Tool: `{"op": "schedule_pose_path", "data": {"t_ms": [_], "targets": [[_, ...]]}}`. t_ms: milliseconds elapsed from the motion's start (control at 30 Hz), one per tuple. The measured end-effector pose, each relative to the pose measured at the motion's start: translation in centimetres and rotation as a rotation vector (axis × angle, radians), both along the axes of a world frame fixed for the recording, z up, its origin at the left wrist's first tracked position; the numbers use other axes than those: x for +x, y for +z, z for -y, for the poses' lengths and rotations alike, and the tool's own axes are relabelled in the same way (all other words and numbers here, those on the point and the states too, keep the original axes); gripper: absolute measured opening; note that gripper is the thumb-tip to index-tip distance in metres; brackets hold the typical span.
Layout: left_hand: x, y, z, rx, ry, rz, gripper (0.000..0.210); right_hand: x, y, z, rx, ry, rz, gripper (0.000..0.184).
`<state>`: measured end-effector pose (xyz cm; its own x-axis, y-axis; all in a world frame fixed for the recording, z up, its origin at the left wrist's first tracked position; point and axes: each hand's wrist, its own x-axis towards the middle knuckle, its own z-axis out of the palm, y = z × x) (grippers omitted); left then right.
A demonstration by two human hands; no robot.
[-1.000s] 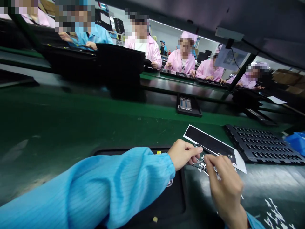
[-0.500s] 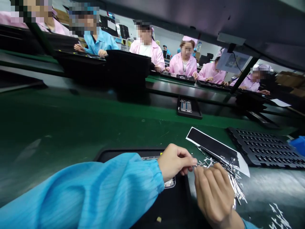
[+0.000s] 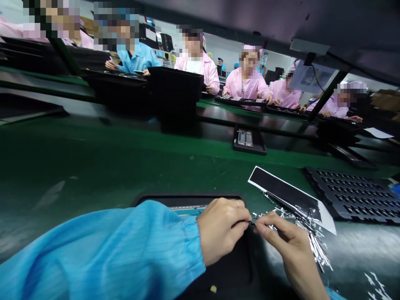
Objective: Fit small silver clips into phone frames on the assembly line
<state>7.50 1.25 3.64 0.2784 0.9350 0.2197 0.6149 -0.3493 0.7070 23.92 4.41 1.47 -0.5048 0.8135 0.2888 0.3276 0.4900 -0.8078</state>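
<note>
My left hand (image 3: 223, 229) reaches over a black tray (image 3: 231, 266), its fingers closed in a pinch. Opposite it, my right hand (image 3: 289, 241) pinches too, thumb against forefinger. The fingertips nearly meet over the tray's right edge, with a tiny dark piece (image 3: 251, 223) between them; its kind is too small to make out. A metal-edged phone frame (image 3: 189, 207) shows in part beyond my left sleeve, the remainder hidden. Close to my right hand lies a heap of thin silvery strips (image 3: 317, 248).
A black sheet with white borders (image 3: 284, 189) lies past the strips. Right of it is a black slotted tray (image 3: 359, 193). Farther off, a small tray (image 3: 261, 146) holds another phone frame (image 3: 245, 137). Co-workers (image 3: 246, 79) sit across the line. White scraps (image 3: 376, 285) lie at lower right.
My left hand has turned over so its back shows. My right hand has rolled from knuckles up to thumb and forefinger showing. The view has shifted slightly left.
</note>
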Motion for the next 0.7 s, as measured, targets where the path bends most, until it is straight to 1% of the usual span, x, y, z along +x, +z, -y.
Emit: {"op": "schedule_pose_path", "data": {"t_ms": [100, 267, 333, 433, 500, 533, 633, 700], "targets": [[-0.2, -0.2, 0.2, 0.047, -0.036, -0.080, 0.017, 0.1, -0.2, 0.0, -0.142, 0.030, -0.034, 0.020], [-0.3, 0.0, 0.3, 0.041, -0.078, -0.109, 0.020, 0.2, -0.3, -0.1, -0.281, 0.082, -0.077, 0.019], [-0.2, 0.3, 0.4, 0.035, -0.086, -0.035, 0.018, 0.2, 0.0, 0.0, -0.338, 0.117, -0.117, 0.020], [0.1, 1.0, 0.5, -0.025, -0.086, 0.161, 0.015, 0.3, 0.4, 0.3, -0.407, 0.169, -0.180, 0.022], [0.2, 1.3, 0.6, -0.113, -0.069, 0.285, 0.011, 0.2, 0.5, 0.3, -0.421, 0.169, -0.204, 0.023], [0.3, 1.5, 0.5, -0.183, -0.056, 0.347, 0.009, 0.2, 0.5, 0.3, -0.417, 0.153, -0.203, 0.022], [0.5, 1.7, 0.5, -0.481, -0.007, 0.539, 0.005, 0.3, 0.2, 0.3, -0.379, 0.068, -0.155, 0.020], [0.5, 1.9, 0.5, -0.626, 0.016, 0.595, 0.006, 0.8, 0.1, 0.3, -0.331, -0.022, -0.109, 0.019]]}}
